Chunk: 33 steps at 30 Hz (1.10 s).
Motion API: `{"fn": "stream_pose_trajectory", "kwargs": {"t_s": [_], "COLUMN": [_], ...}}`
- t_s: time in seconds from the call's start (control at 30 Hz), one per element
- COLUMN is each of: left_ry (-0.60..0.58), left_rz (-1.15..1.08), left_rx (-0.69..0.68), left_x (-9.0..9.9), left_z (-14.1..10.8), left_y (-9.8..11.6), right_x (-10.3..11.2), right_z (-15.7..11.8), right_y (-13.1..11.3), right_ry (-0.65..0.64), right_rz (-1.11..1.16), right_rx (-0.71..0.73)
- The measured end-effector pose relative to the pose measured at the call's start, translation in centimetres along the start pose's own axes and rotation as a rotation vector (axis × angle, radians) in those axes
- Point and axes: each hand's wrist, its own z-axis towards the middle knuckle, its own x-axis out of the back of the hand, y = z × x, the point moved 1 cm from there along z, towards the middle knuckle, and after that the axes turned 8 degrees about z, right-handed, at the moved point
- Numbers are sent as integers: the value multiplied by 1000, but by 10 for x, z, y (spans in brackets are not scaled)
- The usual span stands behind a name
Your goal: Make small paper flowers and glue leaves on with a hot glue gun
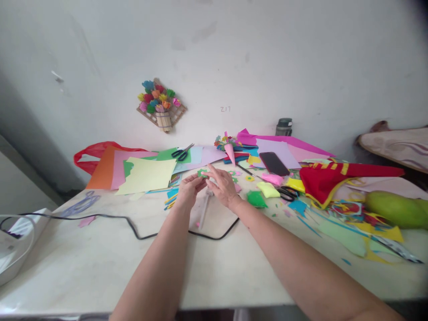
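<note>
Between the fingertips of my left hand (190, 188) is a small green paper flower (201, 172). Fingers of my right hand (223, 185) meet the flower from the other side, closed against its edge, while one finger sticks up. Below the hands a pale, translucent stick-like tool (204, 209) lies on the table, its kind unclear. Just beyond the right hand stands a pink paper cone (229, 154) topped with small coloured paper flowers. A green packet (257, 199) lies right of the right wrist.
Coloured paper sheets (150, 176) line the wall side, with black scissors (182, 153) on top. A phone (274, 163), a red cloth (323, 180), a green fruit (394, 208) and paper scraps lie right. A black cord (113, 216) crosses from a power strip (26, 232).
</note>
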Motion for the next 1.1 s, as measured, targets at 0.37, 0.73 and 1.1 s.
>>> {"fn": "stream_pose_trajectory", "kwargs": {"t_s": [0.37, 0.73, 1.1], "left_ry": [-20, -55, -45], "left_rz": [29, 54, 55], "left_rx": [-1, 6, 22], "left_x": [1, -1, 0], "left_z": [0, -1, -1], "left_y": [0, 0, -1], "right_x": [2, 4, 3], "right_z": [0, 0, 1], "right_y": [-1, -3, 1], "right_ry": [34, -31, 117], "right_rz": [-92, -198, -69], "right_rx": [44, 82, 9]}}
